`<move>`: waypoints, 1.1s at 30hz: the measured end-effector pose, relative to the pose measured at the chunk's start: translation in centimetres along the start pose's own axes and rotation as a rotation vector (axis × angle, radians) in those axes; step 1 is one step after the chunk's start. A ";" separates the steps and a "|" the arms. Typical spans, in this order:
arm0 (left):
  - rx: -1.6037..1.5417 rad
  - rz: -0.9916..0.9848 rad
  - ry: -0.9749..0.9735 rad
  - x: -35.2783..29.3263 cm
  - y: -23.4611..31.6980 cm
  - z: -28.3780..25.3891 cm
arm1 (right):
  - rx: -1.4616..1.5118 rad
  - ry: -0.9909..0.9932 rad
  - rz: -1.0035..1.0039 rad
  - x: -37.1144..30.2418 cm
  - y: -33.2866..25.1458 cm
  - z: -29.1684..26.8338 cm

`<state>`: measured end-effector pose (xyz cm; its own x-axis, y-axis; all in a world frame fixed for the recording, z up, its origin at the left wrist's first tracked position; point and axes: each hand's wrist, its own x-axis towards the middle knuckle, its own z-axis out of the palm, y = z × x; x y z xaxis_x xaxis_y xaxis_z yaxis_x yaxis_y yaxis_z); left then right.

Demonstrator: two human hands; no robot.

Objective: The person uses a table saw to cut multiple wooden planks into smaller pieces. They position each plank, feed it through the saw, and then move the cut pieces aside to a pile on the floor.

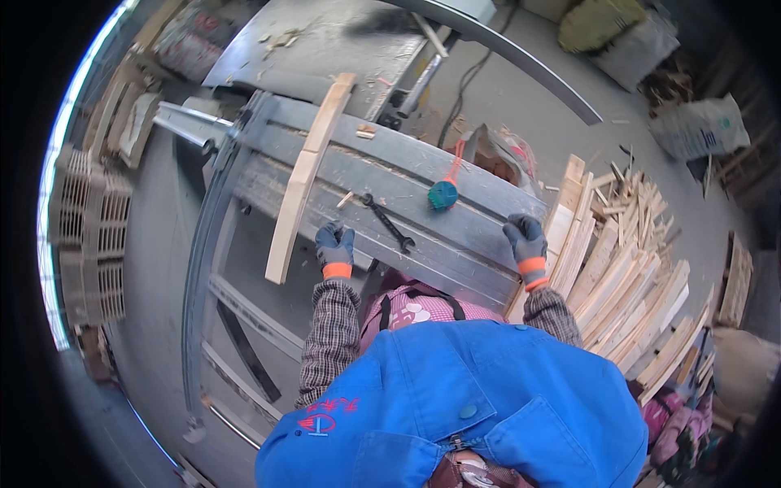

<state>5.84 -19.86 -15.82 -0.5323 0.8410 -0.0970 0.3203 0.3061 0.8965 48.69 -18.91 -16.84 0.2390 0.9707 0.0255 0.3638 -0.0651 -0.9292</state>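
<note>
My left hand (334, 244), in a grey glove with an orange cuff, is at the near edge of a grey metal slatted table (407, 175). Its fingers are curled; what they hold, if anything, is hidden. At the table's right end, beside stacked wood, my right hand (527, 244) wears a matching glove. Its fingers are bent in too, and I cannot see what is inside them. A long wooden bar (307, 179) lies across the table, left of my left hand. Between my hands lie a dark open-ended wrench (389, 222) and a teal tape measure (443, 195) with an orange strap.
Wooden strips (626, 285) are piled close on my right. A metal machine top (301, 49) with wood scraps adjoins the table's far side. A long metal rail (521, 53) arcs across the far side. White sacks (701, 126) stand far right; pallets (89, 236) stand left.
</note>
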 end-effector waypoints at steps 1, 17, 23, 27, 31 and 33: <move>0.067 -0.002 0.032 0.0 -0.3 -0.8 | 0.051 -0.046 0.038 -0.8 0.2 0.6; 0.679 -0.392 0.209 3.8 -8.5 -17.9 | 0.189 -0.289 0.055 1.1 -3.8 7.2; 0.424 -0.218 0.264 4.8 -14.3 -19.7 | 0.140 -0.540 0.004 4.5 -9.4 16.8; 0.036 -0.182 0.419 6.5 -14.6 -20.4 | 0.098 -0.694 -0.170 6.9 -15.3 24.8; -0.572 -0.246 0.530 8.4 -15.7 -22.8 | 0.248 -0.811 -0.231 9.7 -22.4 35.5; -0.590 -0.267 0.545 9.8 -13.9 -22.9 | 0.085 -0.812 -0.386 12.5 -25.2 41.3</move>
<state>-21.78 -26.04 -19.30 -0.8839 0.3944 -0.2512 -0.2510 0.0530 0.9665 5.34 4.42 -8.32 -0.6071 0.7879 0.1029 0.2112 0.2849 -0.9350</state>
